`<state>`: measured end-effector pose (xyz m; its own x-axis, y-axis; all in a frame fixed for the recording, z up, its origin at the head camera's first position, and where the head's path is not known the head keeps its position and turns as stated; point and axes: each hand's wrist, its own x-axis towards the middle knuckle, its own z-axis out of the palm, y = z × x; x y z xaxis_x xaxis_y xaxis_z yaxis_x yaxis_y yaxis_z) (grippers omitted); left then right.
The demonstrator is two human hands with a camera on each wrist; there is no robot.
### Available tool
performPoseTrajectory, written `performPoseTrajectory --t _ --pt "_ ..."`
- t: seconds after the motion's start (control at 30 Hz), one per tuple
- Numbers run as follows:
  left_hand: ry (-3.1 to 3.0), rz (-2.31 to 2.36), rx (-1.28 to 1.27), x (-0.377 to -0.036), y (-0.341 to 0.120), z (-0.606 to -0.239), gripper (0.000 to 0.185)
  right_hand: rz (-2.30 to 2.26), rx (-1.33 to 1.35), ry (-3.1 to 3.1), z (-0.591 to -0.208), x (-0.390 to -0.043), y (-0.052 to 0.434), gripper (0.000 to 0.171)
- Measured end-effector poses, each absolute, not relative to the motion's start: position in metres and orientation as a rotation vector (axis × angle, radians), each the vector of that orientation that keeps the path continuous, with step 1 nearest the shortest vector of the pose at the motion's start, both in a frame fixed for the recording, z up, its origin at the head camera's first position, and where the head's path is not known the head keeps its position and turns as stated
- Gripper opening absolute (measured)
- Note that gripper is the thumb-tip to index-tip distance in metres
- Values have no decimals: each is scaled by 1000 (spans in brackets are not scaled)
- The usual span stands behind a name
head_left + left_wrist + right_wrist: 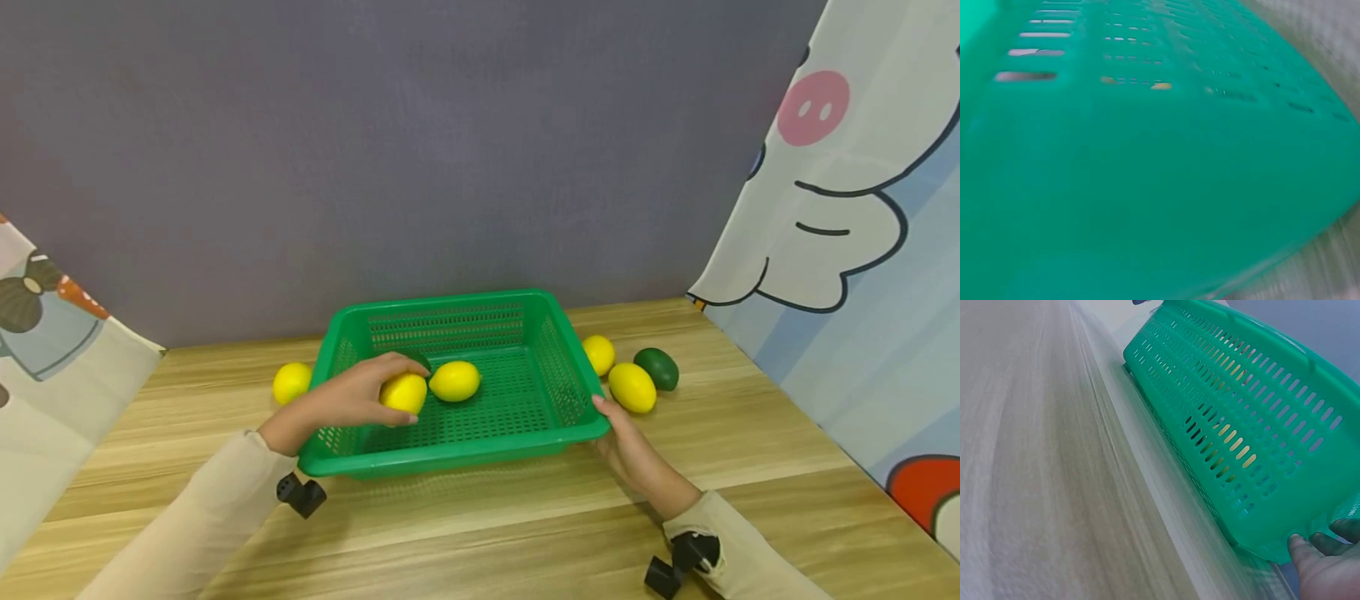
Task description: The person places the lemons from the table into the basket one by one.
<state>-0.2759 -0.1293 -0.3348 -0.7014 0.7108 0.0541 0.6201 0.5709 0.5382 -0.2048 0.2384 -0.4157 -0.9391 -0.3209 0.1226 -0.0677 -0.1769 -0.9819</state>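
Observation:
My left hand (352,390) reaches over the left rim of a green plastic basket (457,457) and holds a yellow lemon (403,394) between thumb and fingers. Another lemon (456,382) lies on the basket floor just right of it. Behind my left fingers a dark green oval fruit (417,358) is partly hidden in the basket. With my right hand (628,450) I grip the basket's front right corner, thumb on the rim and fingers underneath. In the right wrist view the slotted basket wall (1241,444) stands above the table; the left wrist view shows mostly green basket wall (1147,175).
A lemon (291,383) lies on the wooden table (480,533) left of the basket. To its right sit two lemons, one near (632,387) and one farther (599,355), beside a dark green fruit (657,369). A grey wall (450,150) rises behind.

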Motion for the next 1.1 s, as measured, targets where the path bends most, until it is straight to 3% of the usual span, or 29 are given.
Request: performPoseTrajectory --t 1.1 --pt "2611 603 1127 -277 -133 -347 57 -2249 -429 1915 -417 -204 238 35"
